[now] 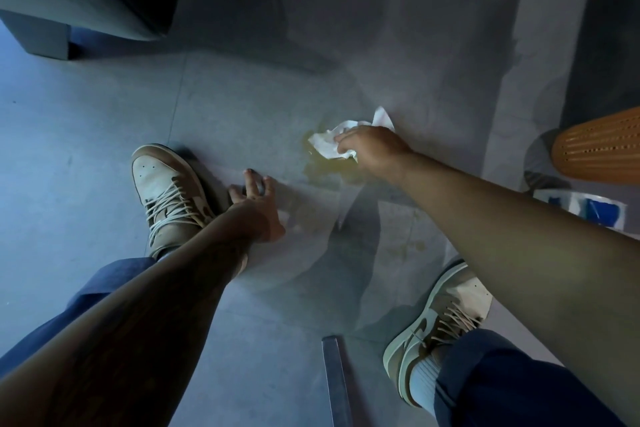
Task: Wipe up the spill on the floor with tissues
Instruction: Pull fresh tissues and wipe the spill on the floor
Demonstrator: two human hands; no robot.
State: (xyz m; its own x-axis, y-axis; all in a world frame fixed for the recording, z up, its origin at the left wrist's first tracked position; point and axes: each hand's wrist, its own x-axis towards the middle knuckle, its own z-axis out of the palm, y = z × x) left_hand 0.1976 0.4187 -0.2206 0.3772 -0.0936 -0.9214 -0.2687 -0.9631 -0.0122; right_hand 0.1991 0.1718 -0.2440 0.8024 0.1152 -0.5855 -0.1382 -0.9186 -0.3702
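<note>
A yellowish spill spreads over the grey tiled floor, with fainter smears nearer to me. My right hand presses a crumpled white tissue onto the spill's far edge, fingers closed on it. To the left, my left hand rests on the floor with its fingers spread, holding nothing.
My two tan sneakers stand either side of the spill. A dark cabinet base is at the far left. At the right are an orange perforated chair seat and a white-and-blue tissue pack. A metal leg stands near me.
</note>
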